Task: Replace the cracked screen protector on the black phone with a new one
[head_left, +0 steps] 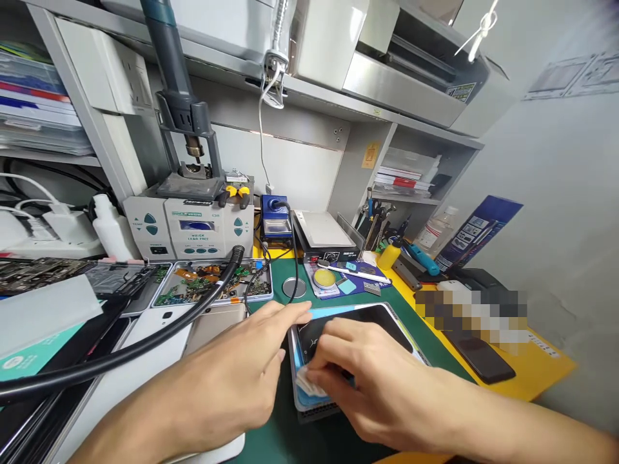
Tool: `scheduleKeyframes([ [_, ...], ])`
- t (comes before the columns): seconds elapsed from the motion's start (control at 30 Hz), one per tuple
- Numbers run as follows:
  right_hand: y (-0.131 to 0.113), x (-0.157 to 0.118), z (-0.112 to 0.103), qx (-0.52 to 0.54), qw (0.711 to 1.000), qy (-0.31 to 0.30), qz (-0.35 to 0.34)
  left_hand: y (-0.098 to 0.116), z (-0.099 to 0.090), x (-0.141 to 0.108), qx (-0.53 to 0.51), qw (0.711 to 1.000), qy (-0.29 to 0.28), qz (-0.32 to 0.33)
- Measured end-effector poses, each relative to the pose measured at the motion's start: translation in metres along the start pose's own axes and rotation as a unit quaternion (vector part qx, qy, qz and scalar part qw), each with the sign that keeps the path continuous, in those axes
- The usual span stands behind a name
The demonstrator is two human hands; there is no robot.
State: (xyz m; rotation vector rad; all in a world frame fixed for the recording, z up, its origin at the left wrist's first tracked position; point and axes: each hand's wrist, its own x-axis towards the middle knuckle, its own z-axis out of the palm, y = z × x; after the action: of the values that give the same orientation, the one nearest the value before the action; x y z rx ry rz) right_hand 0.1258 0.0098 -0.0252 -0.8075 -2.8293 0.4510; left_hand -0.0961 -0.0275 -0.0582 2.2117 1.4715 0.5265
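- While the right hand (pixel 362 367) covers much of the black panel (pixel 382 320), its thumb and fingers pinch a folded white wipe (pixel 310 381) over the near-left corner; remaining fingertips hidden.
- Left hand (pixel 254 364): fingers extended together at the panel's far-left edge; grip or mere contact, cannot tell.
- Panel lies on a light-blue layer, above the green mat (pixel 285 432); layers beneath hard to separate.
- Pixelated patch (pixel 474 316), right: contents unreadable, beside dark phone (pixel 483 361).

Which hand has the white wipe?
The right hand: its fingers pinch the white wipe. The left hand has fingers extended, no wipe visible in it.
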Motion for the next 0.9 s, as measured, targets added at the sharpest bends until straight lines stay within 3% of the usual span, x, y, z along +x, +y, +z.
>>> scheduleKeyframes([
  [0.17, 0.010, 0.019, 0.007, -0.046, 0.997, 0.058, 0.010, -0.001, 0.000, 0.006, -0.044, 0.999, 0.001, -0.019],
  [0.4, -0.001, 0.006, 0.002, -0.034, 0.999, 0.020, 0.006, 0.004, -0.001, 0.010, -0.091, 0.994, 0.043, -0.034],
  [0.63, 0.000, 0.035, 0.003, -0.123, 0.991, 0.025, 0.042, 0.009, 0.005, 0.010, -0.065, 0.992, 0.093, -0.049],
  [0.8, 0.006, 0.042, 0.006, -0.072, 0.990, 0.052, 0.107, 0.012, 0.003, 0.014, -0.073, 0.994, 0.066, -0.044],
  [0.9, 0.013, 0.039, 0.000, 0.001, 0.989, 0.058, 0.138, 0.011, 0.001, 0.014, -0.052, 0.993, 0.087, -0.057],
])
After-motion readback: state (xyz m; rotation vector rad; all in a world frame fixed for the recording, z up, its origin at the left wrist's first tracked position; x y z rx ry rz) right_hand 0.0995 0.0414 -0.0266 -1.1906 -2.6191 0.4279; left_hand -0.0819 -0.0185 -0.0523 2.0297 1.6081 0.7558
